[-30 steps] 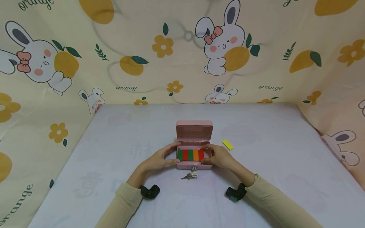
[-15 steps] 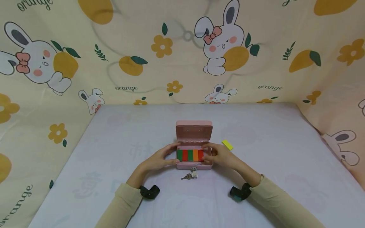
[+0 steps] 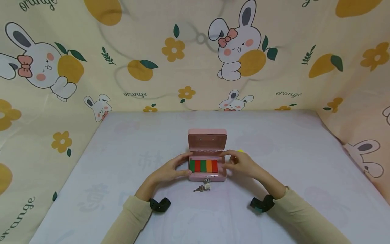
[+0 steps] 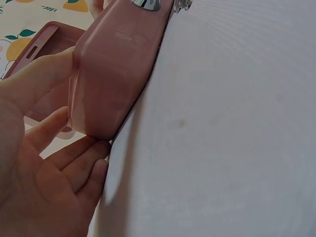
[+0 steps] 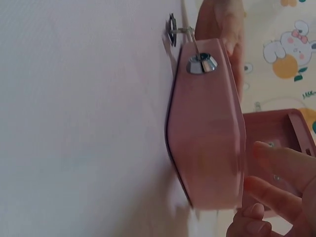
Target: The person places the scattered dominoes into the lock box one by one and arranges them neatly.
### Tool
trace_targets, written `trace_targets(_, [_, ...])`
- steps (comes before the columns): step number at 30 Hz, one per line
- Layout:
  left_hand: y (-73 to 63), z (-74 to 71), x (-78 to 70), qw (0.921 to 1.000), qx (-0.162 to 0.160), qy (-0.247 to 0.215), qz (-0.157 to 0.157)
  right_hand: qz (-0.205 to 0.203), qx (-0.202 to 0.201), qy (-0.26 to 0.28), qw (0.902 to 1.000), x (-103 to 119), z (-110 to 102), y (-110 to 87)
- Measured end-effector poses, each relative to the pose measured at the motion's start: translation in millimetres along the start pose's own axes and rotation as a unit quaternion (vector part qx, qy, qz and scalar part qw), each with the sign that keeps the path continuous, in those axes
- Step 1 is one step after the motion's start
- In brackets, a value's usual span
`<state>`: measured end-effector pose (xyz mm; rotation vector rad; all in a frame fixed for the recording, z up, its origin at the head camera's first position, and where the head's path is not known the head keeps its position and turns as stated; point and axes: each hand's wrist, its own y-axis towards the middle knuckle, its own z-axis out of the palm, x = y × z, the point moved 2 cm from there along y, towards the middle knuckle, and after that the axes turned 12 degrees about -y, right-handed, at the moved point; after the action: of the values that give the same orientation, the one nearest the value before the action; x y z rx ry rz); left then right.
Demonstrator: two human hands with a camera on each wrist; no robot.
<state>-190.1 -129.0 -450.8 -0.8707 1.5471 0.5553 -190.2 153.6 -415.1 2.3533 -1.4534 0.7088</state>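
Note:
A pink cash box (image 3: 199, 178) stands on the white-covered table with its lid (image 3: 207, 142) raised. Inside, green, red and orange blocks (image 3: 203, 166) sit in a row along the left, and a gap lies at the right end. My left hand (image 3: 167, 169) grips the box's left end, thumb on the front rim and fingers against the side wall. At the right rim, my right hand (image 3: 242, 165) holds nothing, its thumb and fingers apart. In the right wrist view its fingertips (image 5: 264, 148) overlap the lid and rim.
Keys (image 3: 200, 188) hang from the lock (image 3: 207, 182) on the box front. A yellow block (image 3: 240, 151) shows partly behind my right hand. Dark wrist devices (image 3: 159, 205) sit at both cuffs. A printed cloth (image 3: 170, 78) hangs behind the table.
My right hand has let go of the red block at the row's right end and drawn back to the right, partly covering the yellow block. The left hand stays put.

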Motion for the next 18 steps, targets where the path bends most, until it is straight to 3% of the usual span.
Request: trace_targets(18, [-0.5,1.0,-1.7,1.0,-0.003,0.0,-0.006,-0.001,-0.013,-0.005,0.9999,-22,-14,-3.6])
